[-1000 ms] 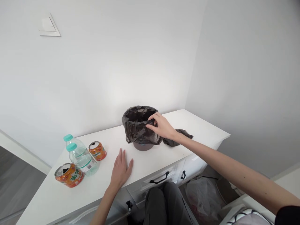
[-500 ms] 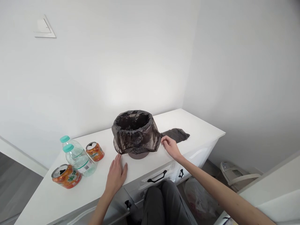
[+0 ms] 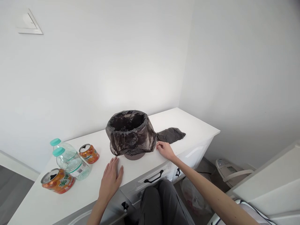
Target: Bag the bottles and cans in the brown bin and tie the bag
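A bin [image 3: 135, 156] stands on the white cabinet top, lined with a dark, see-through trash bag [image 3: 132, 140] folded down over its rim. Beside the bag's lower right edge is my right hand [image 3: 166, 150], fingers curled in; I see nothing held between them. My left hand [image 3: 109, 179] lies flat on the cabinet top, fingers stretched out, just in front of the bin's left side. A folded dark plastic bag [image 3: 172, 135] lies right behind my right hand.
On the left stand two clear plastic bottles with teal caps [image 3: 75, 165], between an orange drink can [image 3: 89, 154] and another orange can [image 3: 59, 182]. The cabinet [image 3: 152, 178] has black handles. A light-coloured appliance [image 3: 226, 172] sits low on the right.
My view has shifted slightly to the right. My right hand has dropped a little from the bag's edge; its fingers stay curled. The bin and my left hand keep their places.
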Motion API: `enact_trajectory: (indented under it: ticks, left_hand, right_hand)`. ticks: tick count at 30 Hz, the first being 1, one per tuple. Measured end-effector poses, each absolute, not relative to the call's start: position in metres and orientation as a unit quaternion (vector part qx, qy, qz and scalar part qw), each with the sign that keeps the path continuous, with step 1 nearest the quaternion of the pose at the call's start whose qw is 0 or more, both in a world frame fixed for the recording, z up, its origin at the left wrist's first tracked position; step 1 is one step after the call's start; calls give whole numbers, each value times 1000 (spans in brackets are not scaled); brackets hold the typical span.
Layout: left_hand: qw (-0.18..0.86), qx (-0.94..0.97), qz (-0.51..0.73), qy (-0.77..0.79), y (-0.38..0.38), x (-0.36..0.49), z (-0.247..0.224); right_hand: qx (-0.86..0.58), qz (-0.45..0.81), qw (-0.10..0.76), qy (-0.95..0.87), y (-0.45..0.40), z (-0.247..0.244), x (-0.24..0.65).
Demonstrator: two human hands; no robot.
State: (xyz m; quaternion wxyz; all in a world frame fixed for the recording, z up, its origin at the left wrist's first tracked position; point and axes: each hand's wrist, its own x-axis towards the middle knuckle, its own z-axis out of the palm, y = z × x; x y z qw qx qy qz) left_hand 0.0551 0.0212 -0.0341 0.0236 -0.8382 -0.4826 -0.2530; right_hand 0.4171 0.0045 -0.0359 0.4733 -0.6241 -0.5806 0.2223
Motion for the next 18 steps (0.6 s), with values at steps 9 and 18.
enact_trajectory:
  ticks: [9,18]
  left_hand:
    - [26,-838,-254,-483,17,56,-30]
    - [-4,-849,-251,-465,21,45,-32]
  right_hand:
    - [-626,218,481,-574,0,-32,415]
    - [-626,218,485,-570,2,-34,415]
